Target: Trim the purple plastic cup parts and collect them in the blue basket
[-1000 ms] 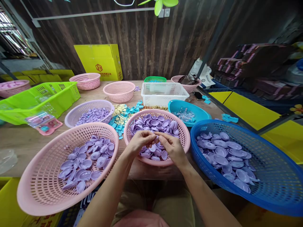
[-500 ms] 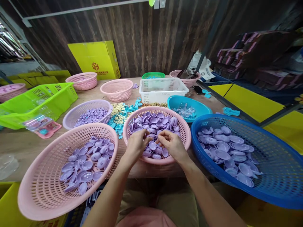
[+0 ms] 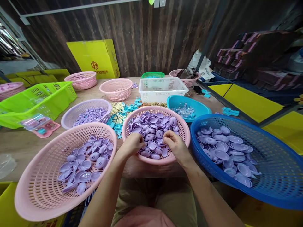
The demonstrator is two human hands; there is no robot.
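Wooden table (image 3: 28, 143) carries all containers. Large blue basket (image 3: 272, 176) at near right, holding scattered purple discs; large pink basket (image 3: 33, 189) at near left, also holding purple pieces. Green crate (image 3: 35, 101) at far left, white crate (image 3: 163, 90) far centre, teal bowl (image 3: 189, 107) just right of it. Centre pink basket (image 3: 182, 132) sits between the two large ones, filled with purple caps (image 3: 153, 126). Both hands are over its near rim. Left hand (image 3: 131, 146): fingers curled in, tips among the caps; whether it holds one, cannot tell. Right hand (image 3: 175, 145): thumb and forefinger pinched narrow near a cap; grip contents unclear.
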